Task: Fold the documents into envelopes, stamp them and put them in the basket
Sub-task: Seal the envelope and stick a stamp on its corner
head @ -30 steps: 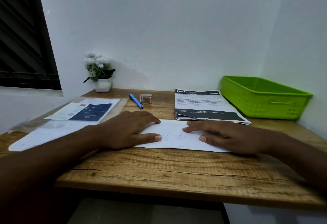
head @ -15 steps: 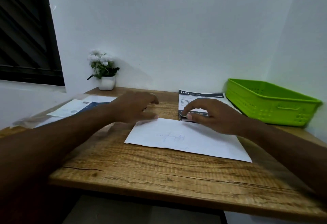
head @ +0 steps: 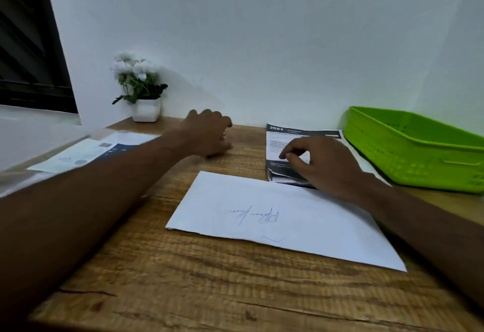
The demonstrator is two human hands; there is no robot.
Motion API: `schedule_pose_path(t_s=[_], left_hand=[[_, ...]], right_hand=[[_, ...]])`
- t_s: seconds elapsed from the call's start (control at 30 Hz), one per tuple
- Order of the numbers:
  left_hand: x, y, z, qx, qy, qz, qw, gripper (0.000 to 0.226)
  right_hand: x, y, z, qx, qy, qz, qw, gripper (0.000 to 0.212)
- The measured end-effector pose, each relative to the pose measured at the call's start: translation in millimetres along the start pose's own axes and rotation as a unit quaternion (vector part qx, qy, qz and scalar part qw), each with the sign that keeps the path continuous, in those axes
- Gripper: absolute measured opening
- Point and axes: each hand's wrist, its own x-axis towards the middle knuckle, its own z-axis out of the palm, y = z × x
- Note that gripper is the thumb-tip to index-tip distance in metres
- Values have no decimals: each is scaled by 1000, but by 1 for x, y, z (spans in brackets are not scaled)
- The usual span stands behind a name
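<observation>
Head view: left hand (head: 207,132) curled at 11 o'clock, contents hidden; right hand (head: 323,165) curled on documents (head: 296,133), 1 o'clock, grip unclear.

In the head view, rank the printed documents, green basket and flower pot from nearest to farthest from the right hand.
1. Printed documents, under the right hand.
2. Green basket, to its right.
3. Flower pot, far left by the wall.
</observation>
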Motion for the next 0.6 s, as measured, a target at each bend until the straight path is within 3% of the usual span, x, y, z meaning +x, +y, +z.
schedule_pose_path(t_s=[0.2, 0.33, 0.4, 0.47, 0.6], left_hand=[[-1, -14, 10, -19, -29, -33, 999, 49], [-10, -7, 5, -94, 16, -12, 995, 49], [-16, 1, -1, -232, 39, 13, 972, 45], [-23, 12, -9, -375, 40, 56, 924, 45], [-34, 36, -23, -490, 19, 122, 863, 51]], right_hand=[[0, 1, 6, 38, -17, 31, 999, 17], [-1, -3, 5, 50, -18, 31, 998, 16], [-2, -5, 4, 66, -6, 35, 997, 15], [-3, -7, 4, 114, 9, 44, 992, 10], [-5, -14, -1, 261, 22, 41, 964, 18]])
